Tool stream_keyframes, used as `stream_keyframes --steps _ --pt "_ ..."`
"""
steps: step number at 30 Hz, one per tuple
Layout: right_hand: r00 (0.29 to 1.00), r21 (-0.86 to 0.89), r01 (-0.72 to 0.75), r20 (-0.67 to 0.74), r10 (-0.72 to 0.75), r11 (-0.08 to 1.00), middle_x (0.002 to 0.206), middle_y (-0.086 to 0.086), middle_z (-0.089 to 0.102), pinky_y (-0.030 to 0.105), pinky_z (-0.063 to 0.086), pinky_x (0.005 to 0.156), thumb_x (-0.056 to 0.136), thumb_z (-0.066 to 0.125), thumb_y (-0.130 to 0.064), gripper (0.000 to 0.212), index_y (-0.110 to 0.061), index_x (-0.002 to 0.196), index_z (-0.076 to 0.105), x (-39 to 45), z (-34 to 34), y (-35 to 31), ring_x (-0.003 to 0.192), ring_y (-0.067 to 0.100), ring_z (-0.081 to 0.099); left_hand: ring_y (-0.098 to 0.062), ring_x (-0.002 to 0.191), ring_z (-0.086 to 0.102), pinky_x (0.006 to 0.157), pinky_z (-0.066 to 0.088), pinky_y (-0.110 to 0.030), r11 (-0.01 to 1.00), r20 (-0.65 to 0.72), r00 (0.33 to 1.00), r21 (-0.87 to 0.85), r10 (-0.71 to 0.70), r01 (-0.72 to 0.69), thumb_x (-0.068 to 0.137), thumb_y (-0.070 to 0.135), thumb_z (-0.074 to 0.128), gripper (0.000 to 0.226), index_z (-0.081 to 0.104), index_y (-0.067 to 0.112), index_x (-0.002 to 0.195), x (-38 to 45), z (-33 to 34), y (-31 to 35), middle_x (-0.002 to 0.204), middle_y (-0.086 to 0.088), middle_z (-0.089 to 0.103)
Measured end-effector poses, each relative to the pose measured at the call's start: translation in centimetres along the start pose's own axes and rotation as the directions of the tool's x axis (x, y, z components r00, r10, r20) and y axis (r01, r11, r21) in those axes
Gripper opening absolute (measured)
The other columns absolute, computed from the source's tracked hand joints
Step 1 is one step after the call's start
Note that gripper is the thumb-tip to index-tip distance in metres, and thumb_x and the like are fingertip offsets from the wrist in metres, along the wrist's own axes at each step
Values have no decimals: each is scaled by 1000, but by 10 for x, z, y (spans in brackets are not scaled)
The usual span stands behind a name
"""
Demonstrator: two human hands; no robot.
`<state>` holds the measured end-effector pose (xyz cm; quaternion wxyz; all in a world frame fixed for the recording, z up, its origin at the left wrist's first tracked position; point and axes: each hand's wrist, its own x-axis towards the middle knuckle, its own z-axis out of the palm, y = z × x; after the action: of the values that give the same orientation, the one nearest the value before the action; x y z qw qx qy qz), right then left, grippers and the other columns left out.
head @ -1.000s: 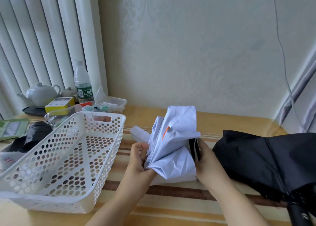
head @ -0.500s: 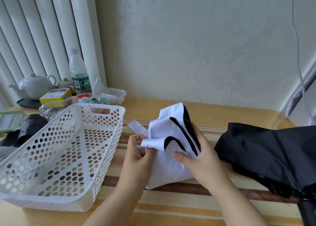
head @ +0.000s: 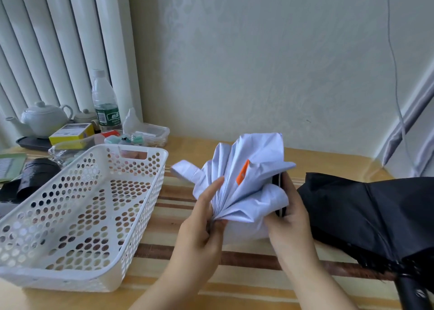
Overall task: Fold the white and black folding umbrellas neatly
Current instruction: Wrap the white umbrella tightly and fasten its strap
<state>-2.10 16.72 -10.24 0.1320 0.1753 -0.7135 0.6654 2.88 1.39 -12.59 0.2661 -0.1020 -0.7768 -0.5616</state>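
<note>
The white folding umbrella (head: 249,180) stands upright between both hands above the striped table, its canopy fanned in pleats with an orange tag and a loose strap hanging to the left. My left hand (head: 204,218) pinches the gathered pleats at the lower left. My right hand (head: 288,211) wraps its right side, where the black lining shows. The black umbrella (head: 371,213) lies loosely collapsed on the table at the right, its handle at the bottom right corner.
A white perforated basket (head: 141,215) sits on the table to the left. Behind it are a teapot (head: 43,118), a water bottle (head: 105,103), a yellow box (head: 71,133) and a clear container (head: 152,133). A black bundle (head: 35,175) lies at far left.
The white canopy, half a second ago bunched with its black edges outward, is now fanned out in white pleats. My left fingers have slid up along the folds; my right hand moved behind.
</note>
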Motion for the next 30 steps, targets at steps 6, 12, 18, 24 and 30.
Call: stream_keyframes --steps 6,12,18,24,30 --pt "978 -273 -186 37 203 944 122 -38 51 10 40 83 87 66 -27 68 -41 144 32 3 0 11 111 -13 51 -5 94 55 80 22 -7 982 19 984 -58 -176 177 92 -3 51 64 35 43 133 -3 -2 -6 81 -1 66" --pt "980 -576 -174 -24 196 799 76 -16 55 30 45 65 93 54 -35 72 -47 146 9 -7 12 2 78 20 62 1 42 40 43 30 -9 934 -40 934 -48 -356 354 91 8 53 51 32 29 133 -3 6 -9 45 13 43" --pt "994 -771 -27 48 101 637 67 -6 54 33 47 69 94 46 -47 78 -54 138 -18 -8 9 3 65 19 54 0 45 41 45 32 -10 934 4 934 19 -358 357 92 14 54 44 33 34 125 3 2 -11 42 14 43" --pt "910 -582 -71 295 291 810 126 -21 55 36 52 89 78 70 -45 98 -70 134 -6 -3 -18 0 110 12 57 -29 62 53 55 39 -28 926 31 925 43 -378 376 93 18 52 28 40 29 115 3 2 -16 73 -20 60" --pt "953 -420 -108 213 214 901 116 -34 53 16 44 87 83 71 -29 87 -62 140 15 -8 -17 20 111 -2 52 -17 79 61 67 49 -34 822 32 821 14 -570 570 89 23 57 33 40 21 117 19 4 1 87 -3 63"
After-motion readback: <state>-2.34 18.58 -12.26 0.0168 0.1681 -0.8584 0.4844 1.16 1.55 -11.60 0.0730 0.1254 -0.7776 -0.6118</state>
